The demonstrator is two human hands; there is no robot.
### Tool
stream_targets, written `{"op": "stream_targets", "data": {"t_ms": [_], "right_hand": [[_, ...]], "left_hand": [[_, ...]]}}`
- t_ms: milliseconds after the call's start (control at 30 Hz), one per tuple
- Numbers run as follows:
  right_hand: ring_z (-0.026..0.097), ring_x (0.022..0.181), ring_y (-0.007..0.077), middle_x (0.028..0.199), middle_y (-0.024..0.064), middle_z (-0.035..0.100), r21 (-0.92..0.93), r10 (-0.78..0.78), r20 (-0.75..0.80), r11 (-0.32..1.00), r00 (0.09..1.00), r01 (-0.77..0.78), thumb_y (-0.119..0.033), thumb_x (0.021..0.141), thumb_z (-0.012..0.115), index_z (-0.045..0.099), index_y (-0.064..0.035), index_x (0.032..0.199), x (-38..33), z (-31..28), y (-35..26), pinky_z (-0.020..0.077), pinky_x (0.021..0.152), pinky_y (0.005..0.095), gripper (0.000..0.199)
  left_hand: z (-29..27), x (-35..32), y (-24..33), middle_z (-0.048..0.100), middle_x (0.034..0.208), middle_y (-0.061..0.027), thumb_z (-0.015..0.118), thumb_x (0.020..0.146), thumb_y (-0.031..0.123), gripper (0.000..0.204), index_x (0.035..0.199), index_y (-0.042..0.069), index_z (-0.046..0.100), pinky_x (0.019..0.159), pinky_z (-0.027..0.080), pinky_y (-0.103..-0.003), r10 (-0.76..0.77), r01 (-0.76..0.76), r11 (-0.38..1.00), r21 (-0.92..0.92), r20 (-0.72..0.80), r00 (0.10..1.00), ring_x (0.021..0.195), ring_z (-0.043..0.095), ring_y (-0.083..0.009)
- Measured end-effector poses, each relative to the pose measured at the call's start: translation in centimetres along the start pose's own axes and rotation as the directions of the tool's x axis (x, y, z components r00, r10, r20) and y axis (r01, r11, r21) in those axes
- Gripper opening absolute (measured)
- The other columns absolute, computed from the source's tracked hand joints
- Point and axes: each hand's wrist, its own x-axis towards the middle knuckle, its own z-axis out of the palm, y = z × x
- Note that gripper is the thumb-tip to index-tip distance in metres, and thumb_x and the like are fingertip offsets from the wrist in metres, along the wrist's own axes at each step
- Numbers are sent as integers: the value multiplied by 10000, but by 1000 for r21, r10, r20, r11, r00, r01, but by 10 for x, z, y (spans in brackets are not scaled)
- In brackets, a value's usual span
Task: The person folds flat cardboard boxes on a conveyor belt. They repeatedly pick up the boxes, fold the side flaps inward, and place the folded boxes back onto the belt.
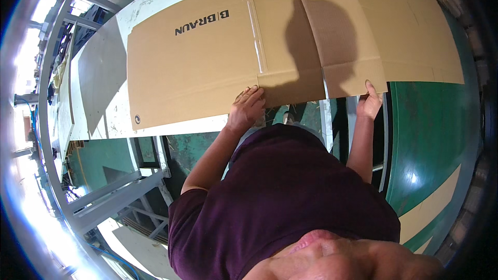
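Head | creased, flat cardboard [192, 67] | left fingers [252, 95] laid on top, grip unclear | right fingers [370, 88] pinch edge

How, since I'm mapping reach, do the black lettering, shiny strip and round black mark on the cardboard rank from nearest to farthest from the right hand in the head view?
From the right hand:
1. Shiny strip: to its left.
2. Black lettering: farther left, past the strip.
3. Round black mark: farthest left, by the cardboard's near-left corner.

Room lies open above the flat cardboard [192, 67]; the white table [104, 72] blocks passage beneath its left part.
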Motion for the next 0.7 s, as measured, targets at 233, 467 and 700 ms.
{"op": "stream_targets", "data": {"t_ms": [233,467,700], "right_hand": [[530,1112,332,1155,179,562,-187,-129,955,431,266,883,29,659,579,569,-32,987,-110,125,20,406,984,431,333],[514,1133,344,1150,199,562,-109,52,994,190,100,976,-51,774,500,566,1,835,-122,114,90,342,1047,448,103],[427,1223,328,1227,172,520,-154,127,984,296,121,943,-73,725,567,598,5,929,-116,113,81,299,1073,448,221]], "left_hand": [[3,1,-4,606,1114,-123,691,690,123,197,867,57,632,954,451,-439,42,-42,998,-36,-6,999,1100,560,-297],[17,-6,-7,624,1057,-112,684,683,110,177,844,58,630,927,475,-419,49,-49,999,-5,-62,997,1056,589,-283],[22,-6,-16,619,1054,-100,702,651,117,240,866,69,607,891,486,-407,-15,-1,993,-118,-135,991,1066,577,-268]]}}
